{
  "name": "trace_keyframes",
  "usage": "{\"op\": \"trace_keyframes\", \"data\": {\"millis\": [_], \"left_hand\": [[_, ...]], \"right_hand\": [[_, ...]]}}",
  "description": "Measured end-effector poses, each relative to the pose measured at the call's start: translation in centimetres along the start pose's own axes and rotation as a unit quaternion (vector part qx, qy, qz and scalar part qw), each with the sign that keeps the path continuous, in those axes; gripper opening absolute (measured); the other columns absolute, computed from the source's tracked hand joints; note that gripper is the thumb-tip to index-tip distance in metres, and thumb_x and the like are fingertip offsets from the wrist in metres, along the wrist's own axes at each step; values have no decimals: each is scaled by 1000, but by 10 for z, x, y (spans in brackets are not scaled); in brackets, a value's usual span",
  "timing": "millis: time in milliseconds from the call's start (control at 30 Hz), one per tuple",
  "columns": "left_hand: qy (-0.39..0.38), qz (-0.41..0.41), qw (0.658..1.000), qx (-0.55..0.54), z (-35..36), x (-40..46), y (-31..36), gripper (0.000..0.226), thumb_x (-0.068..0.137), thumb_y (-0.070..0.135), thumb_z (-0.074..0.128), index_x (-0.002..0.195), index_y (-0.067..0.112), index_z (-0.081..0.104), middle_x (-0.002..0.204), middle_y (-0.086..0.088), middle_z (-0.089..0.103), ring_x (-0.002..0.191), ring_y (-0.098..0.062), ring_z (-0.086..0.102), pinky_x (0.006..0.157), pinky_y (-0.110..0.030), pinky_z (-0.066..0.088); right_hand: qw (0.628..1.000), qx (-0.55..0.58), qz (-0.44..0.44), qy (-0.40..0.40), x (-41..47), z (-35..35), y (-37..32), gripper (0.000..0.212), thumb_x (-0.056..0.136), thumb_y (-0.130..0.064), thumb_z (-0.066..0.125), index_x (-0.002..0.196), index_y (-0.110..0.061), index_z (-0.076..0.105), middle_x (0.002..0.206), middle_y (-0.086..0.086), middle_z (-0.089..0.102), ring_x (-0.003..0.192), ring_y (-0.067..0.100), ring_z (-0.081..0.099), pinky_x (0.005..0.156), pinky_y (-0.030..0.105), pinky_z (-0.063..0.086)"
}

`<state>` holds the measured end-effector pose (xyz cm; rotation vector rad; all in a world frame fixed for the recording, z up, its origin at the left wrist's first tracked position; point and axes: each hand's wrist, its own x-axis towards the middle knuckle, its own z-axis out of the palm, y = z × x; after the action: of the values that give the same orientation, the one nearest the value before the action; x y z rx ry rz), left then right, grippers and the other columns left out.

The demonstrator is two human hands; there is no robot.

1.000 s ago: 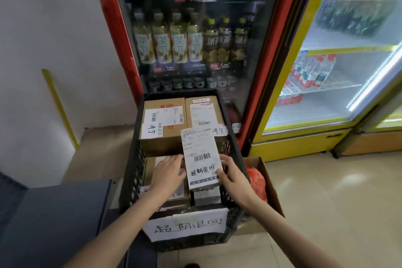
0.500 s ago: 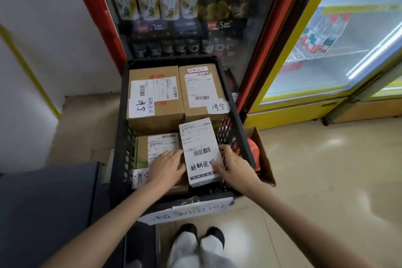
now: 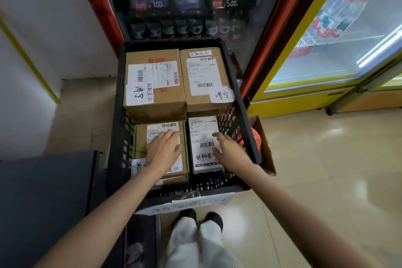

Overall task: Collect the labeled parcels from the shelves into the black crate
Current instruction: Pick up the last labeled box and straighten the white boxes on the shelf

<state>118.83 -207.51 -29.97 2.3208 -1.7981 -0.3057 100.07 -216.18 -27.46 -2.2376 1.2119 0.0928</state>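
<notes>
Inside the black perforated plastic crate lie four labelled parcels: two larger brown cardboard boxes at the far end, a brown box with white label near left, and a narrow white-labelled parcel near right. Left hand rests flat, fingers straight, on the near-left box. Right hand is released, fingers spread, fingertips touching the narrow parcel; nothing grasped.

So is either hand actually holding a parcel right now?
No. The left hand lies flat on a brown parcel; the right hand touches the white-labelled parcel, fingers straight.
</notes>
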Motion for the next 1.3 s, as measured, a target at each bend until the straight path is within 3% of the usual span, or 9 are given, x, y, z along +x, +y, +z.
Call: {"op": "trace_keyframes", "data": {"millis": [400, 567, 700, 900, 1033, 1200, 1300], "left_hand": [[98, 71, 993, -6, -63, -8, 8, 20, 92, 33, 51, 108, 24, 58, 108, 7, 60, 98, -13, 52, 79, -27, 40], [135, 67, 989, 7, -99, -14, 4, 15, 89, 36, 55, 98, 24, 57, 102, 8, 61, 97, -12, 51, 80, -27, 39], [157, 56, 985, 40, -118, -26, 4, 14, 88, 38, 55, 95, 26, 57, 97, 11, 60, 93, -10, 50, 76, -24, 38], [191, 12, 980, 44, -122, -53, 25, 12, 84, 34, 60, 90, 24, 57, 92, 9, 60, 89, -12, 52, 73, -26, 39], [207, -34, 977, 38, -116, -80, 52, 11, 85, 32, 60, 90, 23, 56, 89, 10, 59, 86, -11, 50, 72, -26, 39], [227, -87, 968, 57, -110, -121, 88, 11, 79, 27, 66, 85, 22, 57, 83, 9, 60, 79, -14, 52, 63, -24, 33], [258, -162, 951, 52, -112, -155, 105, 10, 80, 29, 64, 85, 24, 56, 82, 11, 58, 77, -10, 48, 60, -24, 31]], "right_hand": [[990, -57, -85, 100, -4, -33, -27, 33, 96, -27, 48, 127, -20, 50, 126, 3, 54, 108, 27, 56, 84, 37, 46], [959, -155, -169, 164, -1, -51, -50, 25, 93, -32, 51, 111, -16, 56, 111, 2, 57, 105, 24, 54, 86, 34, 39], [931, -161, -251, 212, -2, -65, -68, 16, 88, -27, 57, 98, -16, 60, 100, 2, 61, 93, 24, 57, 79, 33, 38], [900, -181, -328, 222, -9, -72, -71, 14, 80, -25, 66, 89, -16, 60, 86, 1, 61, 77, 25, 60, 70, 36, 43], [888, -174, -386, 179, -23, -75, -61, 11, 83, -25, 62, 92, -19, 59, 91, 0, 61, 85, 24, 59, 79, 37, 44], [865, -160, -444, 169, -43, -89, -48, 13, 82, -24, 62, 94, -22, 61, 90, -3, 61, 84, 22, 60, 77, 36, 43], [850, -159, -475, 163, -54, -100, -47, 15, 82, -24, 62, 97, -22, 61, 93, -2, 62, 88, 22, 60, 80, 35, 43]]}}
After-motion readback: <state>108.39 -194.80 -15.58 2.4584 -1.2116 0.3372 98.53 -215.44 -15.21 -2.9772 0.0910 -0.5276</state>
